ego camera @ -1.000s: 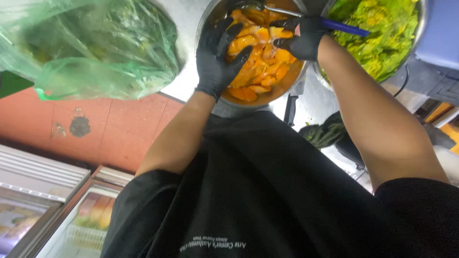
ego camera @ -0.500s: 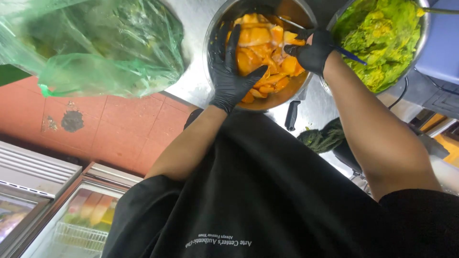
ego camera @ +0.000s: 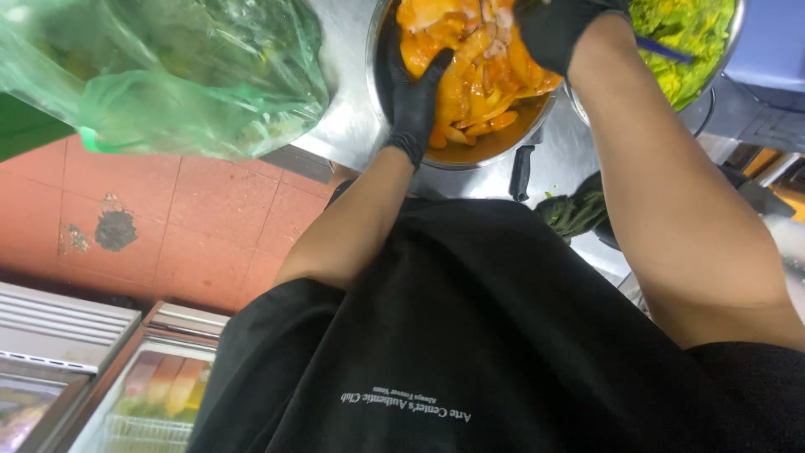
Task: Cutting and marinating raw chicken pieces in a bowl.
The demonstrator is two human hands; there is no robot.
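Left hand [ego camera: 412, 96], black-gloved, fingers spread, cups orange pieces [ego camera: 482, 80] against metal bowl [ego camera: 470, 155] wall; right hand [ego camera: 558, 29] gloved, buried in pieces, grip cannot tell

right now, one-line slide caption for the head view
Two black-gloved hands, left hand and right hand, mix orange pieces in a steel bowl.

A metal bowl [ego camera: 495, 147] of sliced fruit [ego camera: 478, 75] sits on the steel counter [ego camera: 344, 109], with the left hand [ego camera: 412, 92] and right hand [ego camera: 558, 29] both in it. To its right stands a bowl of leafy greens [ego camera: 696, 42]; to its left lies a filled plastic bag [ego camera: 176, 75]. Below the counter edge lies the tiled floor [ego camera: 201, 226].
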